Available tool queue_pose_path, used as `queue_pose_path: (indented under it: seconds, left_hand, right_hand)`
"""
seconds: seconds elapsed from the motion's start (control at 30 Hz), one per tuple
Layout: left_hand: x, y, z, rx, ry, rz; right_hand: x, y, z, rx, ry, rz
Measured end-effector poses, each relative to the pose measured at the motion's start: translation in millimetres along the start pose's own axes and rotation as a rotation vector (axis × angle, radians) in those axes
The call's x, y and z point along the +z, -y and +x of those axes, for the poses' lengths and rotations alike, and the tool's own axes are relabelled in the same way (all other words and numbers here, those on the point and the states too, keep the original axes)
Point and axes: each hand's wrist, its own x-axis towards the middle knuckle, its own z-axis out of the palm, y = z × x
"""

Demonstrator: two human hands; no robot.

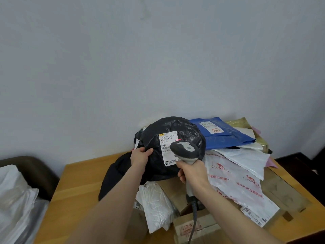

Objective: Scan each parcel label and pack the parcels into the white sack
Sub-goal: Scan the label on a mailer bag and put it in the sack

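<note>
**Head view: scanner aimed at the black parcel's label**

The black parcel (pixel 175 131) sits propped on the heap. Its white label (pixel 167 147) faces the person, with its long axis running up and down. The left hand (pixel 140 157) pinches the black film, its fingers (pixel 149 151) just left of the label, and holds the parcel tilted up. The right hand (pixel 191 173) is wrapped round the grip of the scanner (pixel 186 150), below and right of the label. The scanner's head overlaps the label's right edge, and a red beam mark (pixel 179 139) falls near the upper barcode.

Since the left hand already holds the parcel, the carry likely falls to it. What looks like the white sack (pixel 17 199) lies well off to the left of those fingers, past the tabletop (pixel 79 182) edge.

A blue parcel (pixel 225 136) lies behind and to the right. A white printed mailer (pixel 237 182) lies right of the right hand, and cardboard boxes (pixel 197 226) sit beneath the forearms.
</note>
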Motion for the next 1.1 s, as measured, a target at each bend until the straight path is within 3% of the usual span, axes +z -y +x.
queue_pose_path:
  seconds: [1.1]
  left_hand:
    - [-14.2, -7.0, -22.0, 0.027, -0.042, 0.024]
  right_hand:
    - [-6.7, 9.8, -21.3, -0.048, 0.018, -0.066]
